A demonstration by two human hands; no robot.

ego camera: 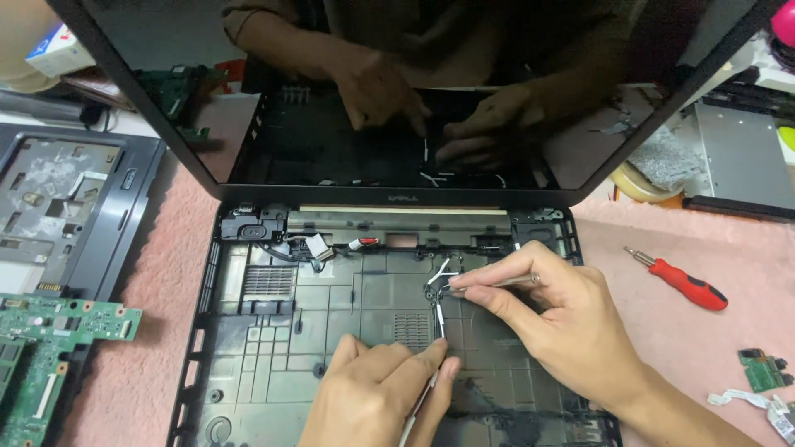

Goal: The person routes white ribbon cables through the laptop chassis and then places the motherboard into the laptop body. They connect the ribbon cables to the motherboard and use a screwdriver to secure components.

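An opened laptop lies before me, its stripped black bottom case (273, 331) bare of boards and its dark screen (248, 99) tilted back. My left hand (377, 393) rests low on the case and pinches thin white and black cables (440, 319) that run up the middle. My right hand (563, 319) comes in from the right and holds metal tweezers (497, 284), their tip at the cable ends near the case's centre. Both hands are mirrored in the screen.
A red-handled screwdriver (683, 281) lies on the pink mat (737, 257) to the right. A green circuit board (50, 348) and a grey palmrest cover (74, 207) sit at left. A small green board (763, 370) and a flat cable (745, 399) lie at lower right.
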